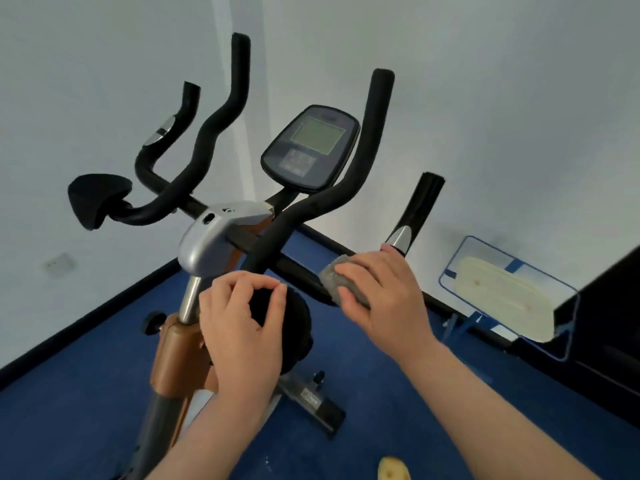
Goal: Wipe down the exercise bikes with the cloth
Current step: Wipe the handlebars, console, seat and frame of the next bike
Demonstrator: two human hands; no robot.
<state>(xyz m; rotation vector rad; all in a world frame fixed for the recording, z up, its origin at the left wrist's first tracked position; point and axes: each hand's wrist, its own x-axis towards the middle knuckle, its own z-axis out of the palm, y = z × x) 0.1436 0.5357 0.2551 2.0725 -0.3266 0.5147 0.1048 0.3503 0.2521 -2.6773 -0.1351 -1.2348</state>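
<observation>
An exercise bike (207,237) with black foam handlebars, a silver stem cover and a copper frame stands before me. Its console (310,147) with a grey screen sits at the centre. My right hand (384,292) grips a grey cloth (341,280) wrapped around the right handlebar tube, just below a silver grip sensor (398,237). My left hand (242,323) holds the black elbow pad (291,323) on the near side, its fingers curled over the pad's top edge.
A second black elbow pad (97,199) juts out at the left. The bike's base foot (311,403) rests on blue carpet (86,393). White walls meet in a corner behind. A blue-framed board (502,292) leans at the right beside a dark cabinet (609,306).
</observation>
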